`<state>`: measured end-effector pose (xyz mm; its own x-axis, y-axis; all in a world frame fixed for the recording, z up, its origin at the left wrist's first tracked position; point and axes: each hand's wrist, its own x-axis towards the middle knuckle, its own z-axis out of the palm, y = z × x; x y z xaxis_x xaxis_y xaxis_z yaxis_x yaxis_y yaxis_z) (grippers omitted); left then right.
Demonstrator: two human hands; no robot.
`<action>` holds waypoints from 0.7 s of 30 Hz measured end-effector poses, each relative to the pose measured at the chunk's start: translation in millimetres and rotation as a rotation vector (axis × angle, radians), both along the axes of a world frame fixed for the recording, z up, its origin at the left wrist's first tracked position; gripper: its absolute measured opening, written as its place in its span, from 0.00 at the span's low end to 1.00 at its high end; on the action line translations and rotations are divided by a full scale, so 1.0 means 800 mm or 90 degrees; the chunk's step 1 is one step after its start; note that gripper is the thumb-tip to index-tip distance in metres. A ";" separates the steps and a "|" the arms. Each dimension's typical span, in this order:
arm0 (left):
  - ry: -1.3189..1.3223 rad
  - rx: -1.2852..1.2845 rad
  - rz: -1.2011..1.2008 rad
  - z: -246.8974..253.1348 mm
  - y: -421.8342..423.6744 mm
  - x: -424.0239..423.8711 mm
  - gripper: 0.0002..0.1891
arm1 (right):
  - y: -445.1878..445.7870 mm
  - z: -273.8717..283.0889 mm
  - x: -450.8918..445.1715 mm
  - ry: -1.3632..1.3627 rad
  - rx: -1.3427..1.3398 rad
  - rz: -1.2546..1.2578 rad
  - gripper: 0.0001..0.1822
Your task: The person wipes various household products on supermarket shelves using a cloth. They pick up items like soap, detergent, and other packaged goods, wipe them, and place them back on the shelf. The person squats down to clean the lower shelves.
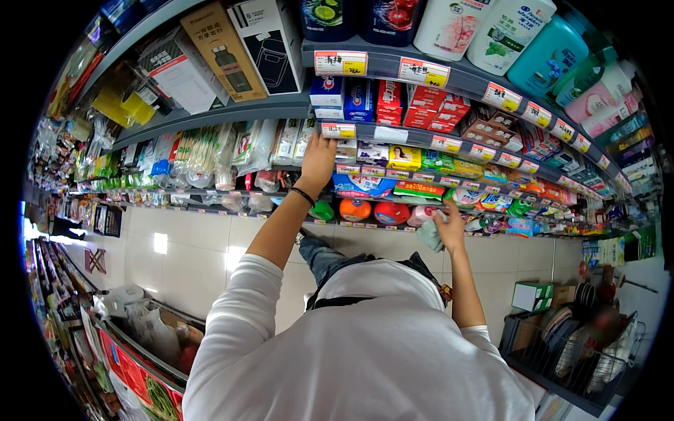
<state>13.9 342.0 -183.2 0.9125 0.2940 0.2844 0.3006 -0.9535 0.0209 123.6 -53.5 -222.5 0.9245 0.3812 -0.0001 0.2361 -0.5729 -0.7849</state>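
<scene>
My left hand reaches up to the shelf front, fingers extended beside a price label at the end of the toothpaste shelf. Nothing shows in its grasp. Just left of it stand tall white packs, and small boxes lie to its right. Lower down, my right hand grips a crumpled pale green cloth. That cloth hangs in front of the lower shelves, close to a pink bottle. Toothpaste boxes stand above and right of my left hand.
Shampoo bottles line the upper shelf, and boxed goods stand at upper left. A red bottle sits low down. Behind me are a loaded wire basket on the right and a red crate on the left, on tiled floor.
</scene>
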 end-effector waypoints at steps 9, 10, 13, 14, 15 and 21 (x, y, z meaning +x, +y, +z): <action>0.017 0.136 0.068 -0.021 -0.021 -0.012 0.31 | -0.009 0.002 0.006 0.004 0.009 -0.047 0.29; 0.015 0.137 0.065 -0.020 -0.025 -0.013 0.30 | -0.009 0.000 0.007 0.004 0.016 -0.046 0.29; 0.013 0.149 0.054 -0.016 -0.031 -0.017 0.30 | -0.011 -0.004 0.010 0.005 0.035 -0.048 0.30; 0.016 0.157 0.051 -0.015 -0.032 -0.019 0.30 | -0.012 -0.005 0.011 0.006 0.039 -0.051 0.30; 0.018 0.166 0.048 -0.015 -0.031 -0.020 0.31 | -0.014 -0.007 0.012 0.007 0.044 -0.054 0.30; -0.006 0.139 0.027 -0.012 -0.018 -0.018 0.29 | -0.019 -0.015 0.016 0.006 0.033 -0.044 0.29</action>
<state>-0.5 327.5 -192.9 0.8980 0.2617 0.3536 0.3407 -0.9223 -0.1826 136.6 -68.4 -234.6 0.9487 0.3160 0.0091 0.1896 -0.5459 -0.8161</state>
